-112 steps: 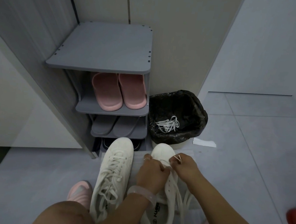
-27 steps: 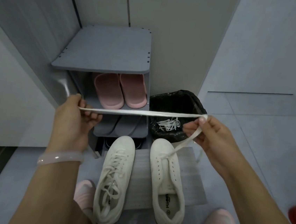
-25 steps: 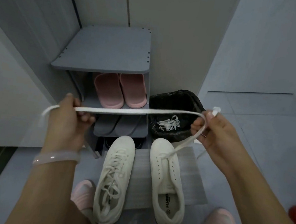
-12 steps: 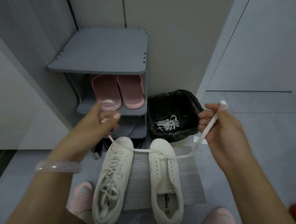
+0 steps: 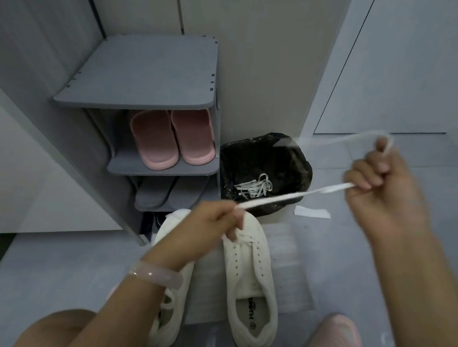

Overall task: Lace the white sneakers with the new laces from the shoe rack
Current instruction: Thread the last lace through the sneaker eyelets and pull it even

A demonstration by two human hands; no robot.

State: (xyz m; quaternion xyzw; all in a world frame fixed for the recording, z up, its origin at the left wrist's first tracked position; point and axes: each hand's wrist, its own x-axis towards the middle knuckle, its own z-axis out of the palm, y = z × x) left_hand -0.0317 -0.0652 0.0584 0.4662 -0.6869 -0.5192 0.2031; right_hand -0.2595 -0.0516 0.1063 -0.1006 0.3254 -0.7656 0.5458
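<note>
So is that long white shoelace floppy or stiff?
Probably floppy: the flat white shoelace runs straight only where the left hand and right hand pull it, and it loops limply above the right hand. Likely very light.

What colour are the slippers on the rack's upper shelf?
Pink slippers, seen best in the head view.

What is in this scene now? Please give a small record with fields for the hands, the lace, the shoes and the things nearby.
left hand: left hand pinches the flat white lace
right hand: right hand grips the same lace, raised
lace: stretched between both hands
right shoe: white sneaker without lacing, on the floor
left shoe: laced white sneaker, partly hidden by the arm
bin: black-lined bin holding old white laces
rack: grey shoe rack with pink slippers
</note>
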